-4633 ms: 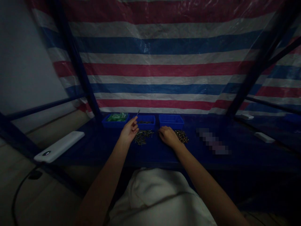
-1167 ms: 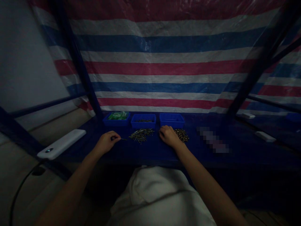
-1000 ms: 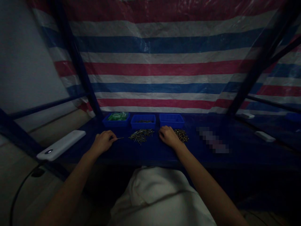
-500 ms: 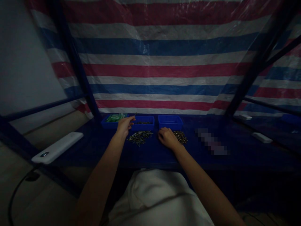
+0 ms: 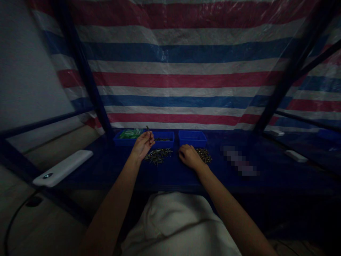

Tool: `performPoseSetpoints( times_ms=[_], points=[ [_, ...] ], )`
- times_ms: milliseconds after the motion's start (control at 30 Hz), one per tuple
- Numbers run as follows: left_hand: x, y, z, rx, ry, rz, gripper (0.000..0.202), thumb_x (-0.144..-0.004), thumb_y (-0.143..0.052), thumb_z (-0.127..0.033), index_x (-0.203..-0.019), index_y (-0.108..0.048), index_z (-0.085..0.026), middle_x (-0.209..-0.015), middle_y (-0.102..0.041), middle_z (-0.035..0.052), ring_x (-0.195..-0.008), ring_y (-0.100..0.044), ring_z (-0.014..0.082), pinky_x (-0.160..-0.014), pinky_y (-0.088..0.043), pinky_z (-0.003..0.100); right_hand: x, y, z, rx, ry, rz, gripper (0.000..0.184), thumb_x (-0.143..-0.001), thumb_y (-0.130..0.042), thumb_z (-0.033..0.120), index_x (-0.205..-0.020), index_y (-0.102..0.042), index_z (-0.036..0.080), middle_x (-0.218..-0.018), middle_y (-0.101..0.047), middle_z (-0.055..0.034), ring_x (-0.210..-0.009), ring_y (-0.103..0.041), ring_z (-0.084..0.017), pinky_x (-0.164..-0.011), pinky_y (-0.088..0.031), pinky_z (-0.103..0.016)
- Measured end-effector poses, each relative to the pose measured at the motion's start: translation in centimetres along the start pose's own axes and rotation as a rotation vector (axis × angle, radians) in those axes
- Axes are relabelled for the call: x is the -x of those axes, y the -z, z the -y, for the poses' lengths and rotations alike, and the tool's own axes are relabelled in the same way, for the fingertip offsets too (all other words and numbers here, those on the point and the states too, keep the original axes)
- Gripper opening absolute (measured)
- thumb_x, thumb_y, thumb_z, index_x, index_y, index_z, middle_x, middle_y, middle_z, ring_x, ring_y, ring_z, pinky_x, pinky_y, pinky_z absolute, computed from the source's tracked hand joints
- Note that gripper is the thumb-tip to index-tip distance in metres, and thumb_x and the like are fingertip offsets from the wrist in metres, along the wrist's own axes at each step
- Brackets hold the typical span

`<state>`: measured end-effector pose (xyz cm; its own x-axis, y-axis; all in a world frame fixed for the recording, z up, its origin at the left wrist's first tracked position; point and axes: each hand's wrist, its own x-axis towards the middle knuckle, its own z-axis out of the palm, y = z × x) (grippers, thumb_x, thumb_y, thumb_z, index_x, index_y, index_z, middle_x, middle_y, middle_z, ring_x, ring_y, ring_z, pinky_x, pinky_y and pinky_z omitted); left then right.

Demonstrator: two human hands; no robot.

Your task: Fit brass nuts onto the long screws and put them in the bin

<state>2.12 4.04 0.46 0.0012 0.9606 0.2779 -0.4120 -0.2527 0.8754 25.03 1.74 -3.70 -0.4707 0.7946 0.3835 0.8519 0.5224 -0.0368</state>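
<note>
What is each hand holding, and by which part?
Left hand pinches a thin metal nail by its lower end; for the right hand it cannot be told.

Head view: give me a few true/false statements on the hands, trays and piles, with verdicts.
1. The left hand pinches a thin nail, held up off the table. True.
2. The right hand is inside the right tray. False: it rests on the table in front of that tray, beside the brownish parts.
3. The left tray holds green pieces. True.
4. The pile of nails lies to the right of the right hand. False: it lies between the two hands.
</note>
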Motion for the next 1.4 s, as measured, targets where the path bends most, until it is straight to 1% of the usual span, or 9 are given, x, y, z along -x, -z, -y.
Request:
performPoseSetpoints(
  times_ms=[133,267,333,400,467,600,733,1033,1400],
  points=[
    [-1.1,0.3,-0.1,-0.117,0.102,-0.170,0.031,-0.058,-0.072,-0.035,-0.079,-0.060,-0.016,-0.055,-0.050,-0.0055,-0.039,-0.036,0.0017,-0.040,-0.025,0.017,0.0,-0.1,0.0,-0.009,-0.003,-0.003,0.017,-0.086,-0.042,0.019,-0.087,-0.059,0.016,-0.088,-0.060,-0.0065,-0.087,-0.049,-0.016,-0.076,-0.031,-0.028],
    [-2.3,1.2,-0.3,-0.432,0.179,-0.243,0.033,-0.064,-0.064,-0.042,-0.081,-0.061,-0.014,-0.059,-0.059,0.0007,-0.036,-0.038,0.0046,-0.037,-0.021,0.018,0.0,0.0,0.0,-0.006,-0.004,-0.005,0.017,-0.086,-0.042,0.018,-0.086,-0.059,0.016,-0.088,-0.060,-0.0063,-0.086,-0.049,-0.017,-0.075,-0.031,-0.028],
    [-2.7,2.3,-0.4,-0.631,0.083,-0.270,0.030,-0.069,-0.059,-0.042,-0.078,-0.062,-0.014,-0.062,-0.062,0.0038,-0.043,-0.045,0.0082,-0.042,-0.030,0.020,0.0,0.0,-0.1,-0.004,-0.002,-0.005,0.017,-0.086,-0.041,0.018,-0.086,-0.058,0.016,-0.087,-0.060,-0.0064,-0.086,-0.049,-0.016,-0.075,-0.031,-0.028],
    [-3.1,3.8,-0.4,-0.885,-0.112,-0.312,0.022,-0.069,-0.059,-0.033,-0.080,-0.063,-0.015,-0.069,-0.065,0.0056,-0.062,-0.056,0.0147,-0.057,-0.040,0.024,0.0,-0.1,-0.1,-0.004,0.002,-0.011,0.017,-0.085,-0.042,0.018,-0.085,-0.058,0.016,-0.087,-0.060,-0.0063,-0.086,-0.049,-0.016,-0.075,-0.031,-0.028],
    [-3.3,5.6,-0.3,-1.211,-0.252,-0.289,0.018,-0.069,-0.059,-0.029,-0.080,-0.064,-0.016,-0.087,-0.066,0.0091,-0.082,-0.058,0.0211,-0.076,-0.042,0.031,0.0,-0.1,-0.1,-0.008,0.009,-0.014,0.016,-0.085,-0.042,0.018,-0.086,-0.058,0.016,-0.087,-0.060,-0.0062,-0.086,-0.049,-0.016,-0.076,-0.031,-0.028],
    [-3.2,8.6,0.3,-1.543,-0.296,-0.164,0.023,-0.075,-0.054,-0.031,-0.086,-0.066,-0.015,-0.097,-0.064,0.0124,-0.096,-0.055,0.0273,-0.087,-0.037,0.039,0.0,-0.2,-0.1,-0.005,0.006,-0.007,0.016,-0.086,-0.042,0.018,-0.086,-0.058,0.016,-0.086,-0.059,-0.0062,-0.087,-0.049,-0.016,-0.075,-0.031,-0.028],
    [-3.0,9.5,0.6,-1.608,-0.354,-0.098,0.026,-0.078,-0.049,-0.030,-0.087,-0.068,-0.015,-0.092,-0.065,0.0113,-0.091,-0.057,0.0257,-0.085,-0.039,0.037,-0.1,-0.3,-0.2,0.004,0.000,0.008,0.016,-0.086,-0.042,0.019,-0.086,-0.058,0.015,-0.087,-0.059,-0.0070,-0.087,-0.049,-0.016,-0.075,-0.030,-0.028],
    [-1.8,9.8,0.7,-1.580,-0.434,-0.160,0.024,-0.078,-0.050,-0.030,-0.083,-0.069,-0.017,-0.088,-0.067,0.0081,-0.086,-0.059,0.0230,-0.082,-0.044,0.035,-0.1,-0.5,-0.3,-0.012,0.007,-0.007,0.017,-0.086,-0.042,0.018,-0.086,-0.059,0.015,-0.086,-0.059,-0.0074,-0.086,-0.049,-0.017,-0.074,-0.031,-0.028],
    [-1.3,10.0,1.2,-1.515,-0.504,-0.165,0.026,-0.079,-0.048,-0.034,-0.084,-0.068,-0.019,-0.089,-0.067,0.0079,-0.086,-0.058,0.0217,-0.082,-0.043,0.035,0.0,-0.4,-0.3,-0.035,0.023,-0.034,0.018,-0.086,-0.042,0.020,-0.086,-0.059,0.016,-0.085,-0.059,-0.0069,-0.085,-0.049,-0.017,-0.074,-0.030,-0.028]
  ],
)
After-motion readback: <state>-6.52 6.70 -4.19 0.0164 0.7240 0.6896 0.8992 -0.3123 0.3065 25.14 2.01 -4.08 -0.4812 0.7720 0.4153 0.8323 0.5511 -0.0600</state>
